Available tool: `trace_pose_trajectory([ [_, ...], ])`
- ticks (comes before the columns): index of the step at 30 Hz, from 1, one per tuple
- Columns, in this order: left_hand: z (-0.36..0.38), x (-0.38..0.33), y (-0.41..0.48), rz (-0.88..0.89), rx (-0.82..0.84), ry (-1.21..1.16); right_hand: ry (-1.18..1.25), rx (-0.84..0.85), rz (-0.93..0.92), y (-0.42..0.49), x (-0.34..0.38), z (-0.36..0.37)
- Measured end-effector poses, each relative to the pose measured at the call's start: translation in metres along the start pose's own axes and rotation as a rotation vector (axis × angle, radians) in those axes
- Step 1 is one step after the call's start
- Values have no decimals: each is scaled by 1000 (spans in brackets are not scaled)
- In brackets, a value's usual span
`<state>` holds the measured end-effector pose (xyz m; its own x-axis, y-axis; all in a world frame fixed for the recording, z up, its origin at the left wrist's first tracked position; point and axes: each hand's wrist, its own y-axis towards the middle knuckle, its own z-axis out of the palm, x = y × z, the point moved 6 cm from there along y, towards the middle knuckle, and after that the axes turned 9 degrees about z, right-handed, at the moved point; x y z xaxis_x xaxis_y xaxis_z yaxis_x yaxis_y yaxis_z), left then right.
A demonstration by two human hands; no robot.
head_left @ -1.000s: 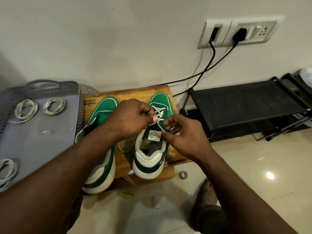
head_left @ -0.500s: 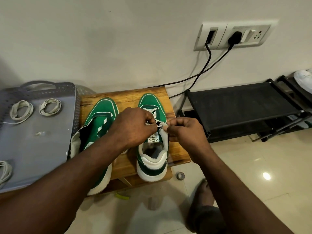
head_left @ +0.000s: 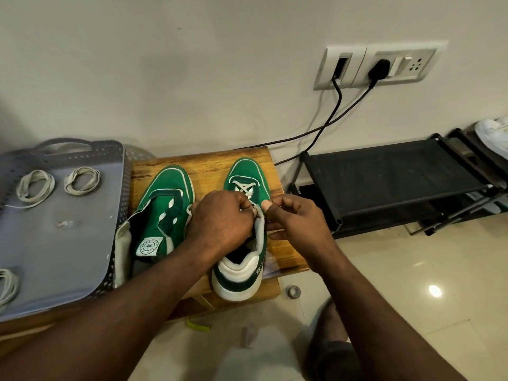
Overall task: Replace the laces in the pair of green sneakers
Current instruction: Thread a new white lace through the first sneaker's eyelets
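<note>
Two green sneakers stand side by side on a small wooden stool (head_left: 209, 166), toes toward the wall. The right sneaker (head_left: 244, 177) has a white lace (head_left: 243, 187) crossed through its lowest eyelets. My left hand (head_left: 220, 224) lies over its tongue, fingers curled, pinching the lace at the middle eyelets. My right hand (head_left: 297, 218) pinches the lace on the shoe's right side. The left sneaker (head_left: 162, 213) lies spread apart with its tongue folded back and no lace showing. Coiled white laces (head_left: 35, 185) (head_left: 82, 180) lie on a grey tray (head_left: 55, 243) to the left.
A black low shoe rack (head_left: 384, 174) stands right of the stool, a white shoe (head_left: 492, 133) behind it. Two black cables (head_left: 324, 127) hang from a wall socket (head_left: 379, 67) down behind the stool. Another coiled lace (head_left: 7, 287) lies at the tray's left edge. A small grey ring (head_left: 293, 291) lies on the tiled floor.
Both hands have closed in on the right sneaker's middle eyelets and now touch over the lace. The view has shifted slightly left and down.
</note>
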<state>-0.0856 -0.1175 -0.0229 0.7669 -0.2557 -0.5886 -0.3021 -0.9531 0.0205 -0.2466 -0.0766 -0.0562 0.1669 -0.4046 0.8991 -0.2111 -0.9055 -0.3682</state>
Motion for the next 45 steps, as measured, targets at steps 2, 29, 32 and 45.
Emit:
trace_pose_trajectory([
  [2, 2, 3, 1, -14, 25, -30, -25, -55, -26, 3, -2, 0],
  [29, -20, 3, 4, 97, 28, 179, -747, -276, 14, 22, -14, -23],
  [32, -19, 4, 6, 92, 40, 160, -897, -274, 255, 22, -33, -50],
  [45, -16, 7, 6, 101, 37, 120, -537, -200, -131, 18, -3, -5],
])
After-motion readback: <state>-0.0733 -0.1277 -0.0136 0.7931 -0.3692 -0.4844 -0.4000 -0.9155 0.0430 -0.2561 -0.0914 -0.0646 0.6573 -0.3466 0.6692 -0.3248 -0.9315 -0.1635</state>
